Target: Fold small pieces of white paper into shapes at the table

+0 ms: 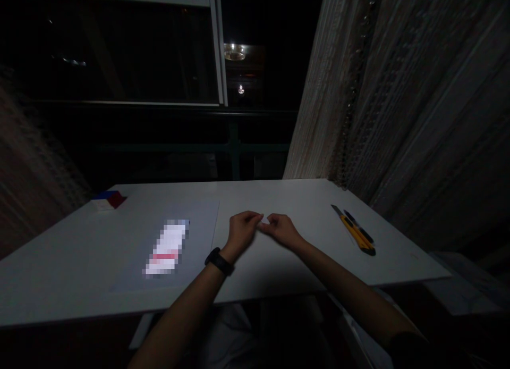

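Just over the middle of the white table [255, 193], my left hand [242, 229] and my right hand [283, 231] meet almost fingertip to fingertip. The thumb and fingers of each are drawn together in a pinch. Anything held between the fingertips is too small and dim to make out. A dark watch [220, 261] is strapped round my left wrist. Left of my hands, a phone [167, 246] with a lit, blurred screen lies on a pale sheet of paper [207, 225].
On the table's right side lie a yellow utility knife [359, 240], its blade showing, and a dark pen [360, 229] beside it. A blue, red and white cube [107, 201] sits near the far left edge. Lace curtains [319, 108] and a dark window [119, 55] stand behind.
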The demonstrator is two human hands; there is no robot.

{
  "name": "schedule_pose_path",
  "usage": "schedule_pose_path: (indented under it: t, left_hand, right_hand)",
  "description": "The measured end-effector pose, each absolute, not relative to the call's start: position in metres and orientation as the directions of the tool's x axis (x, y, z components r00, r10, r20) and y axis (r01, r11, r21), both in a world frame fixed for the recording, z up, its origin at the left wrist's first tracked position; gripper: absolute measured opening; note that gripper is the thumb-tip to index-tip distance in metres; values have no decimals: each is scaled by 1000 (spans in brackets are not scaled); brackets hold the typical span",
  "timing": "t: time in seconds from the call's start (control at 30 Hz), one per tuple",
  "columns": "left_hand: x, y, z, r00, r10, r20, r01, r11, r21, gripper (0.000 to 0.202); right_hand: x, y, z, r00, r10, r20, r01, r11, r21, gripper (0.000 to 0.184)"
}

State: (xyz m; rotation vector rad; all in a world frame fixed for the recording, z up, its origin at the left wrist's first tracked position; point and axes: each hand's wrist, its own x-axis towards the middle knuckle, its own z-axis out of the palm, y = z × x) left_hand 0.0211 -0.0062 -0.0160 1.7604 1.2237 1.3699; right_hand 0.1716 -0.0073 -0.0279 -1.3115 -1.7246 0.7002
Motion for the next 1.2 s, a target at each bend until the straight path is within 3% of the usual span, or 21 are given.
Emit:
schedule_pose_path:
  t: [0.1, 0.23, 0.53, 0.73, 0.93, 1.2]
  left_hand:
    - [21, -2, -18, -19, 932, 363, 254, -346, 903, 25]
    - [21, 0, -18, 16, 934, 357, 220, -351, 910, 26]
    - [19, -3, -13, 192, 933, 304, 299, -350, 888, 24]
    - [19, -2, -14, 203, 958, 202, 100, -226, 969, 31]
    - [19, -2, -19, 203, 976, 81, -179, -44, 983, 33]
    - [27, -5, -20, 112, 993, 20, -180, 1, 984, 32]
  right_hand:
    - [170, -2, -35, -103, 966, 237, 337, 258, -906, 36]
    - [169, 0, -38, -87, 963, 254, 221, 267, -938, 33]
    - [177, -5, -25, -187, 963, 195, 392, 255, -884, 32]
    - [178, -5, -26, -181, 960, 214, 304, 262, -916, 29]
    - [174, -3, -28, -130, 969, 211, 68, 222, -973, 32]
    - [168, -1, -32, -51, 985, 165, -77, 161, -984, 32]
